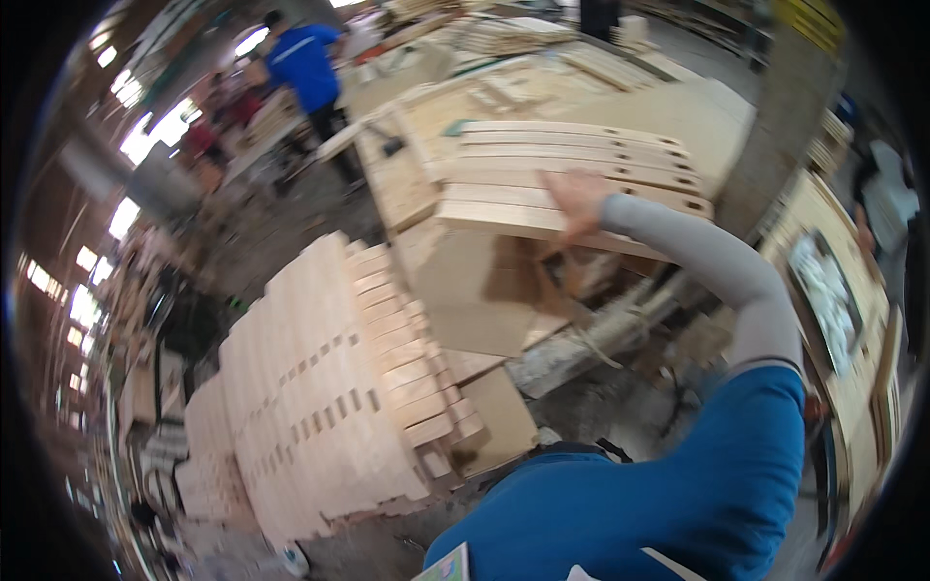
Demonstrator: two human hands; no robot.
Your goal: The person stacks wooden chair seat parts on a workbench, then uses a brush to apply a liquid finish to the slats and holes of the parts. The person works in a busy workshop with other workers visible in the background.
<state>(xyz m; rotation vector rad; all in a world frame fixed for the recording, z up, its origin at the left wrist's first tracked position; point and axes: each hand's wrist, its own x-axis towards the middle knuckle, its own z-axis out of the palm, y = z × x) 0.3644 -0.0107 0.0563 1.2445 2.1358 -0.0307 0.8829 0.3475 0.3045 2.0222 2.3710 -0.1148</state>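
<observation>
My right hand (578, 203) reaches in from the right. It is closed over the nearest of several pale wooden slats (499, 198), fingers on its top face and the lower part of the hand over its front edge. These slats lie side by side on the workbench, with dark holes near their right ends. My left hand is not in view. To the left of the bench is a large stack of pale wooden pieces (310, 378), their faces marked by rows of slots. Motion blurs the hand's outline a little.
A wooden workbench (412, 189) carries more slats at its far end. A post (790, 107) rises at the right. Beneath the slats lies a rough beam (581, 339). A person in a blue top (305, 68) stands at the far left. A board with an opening (823, 290) is at right.
</observation>
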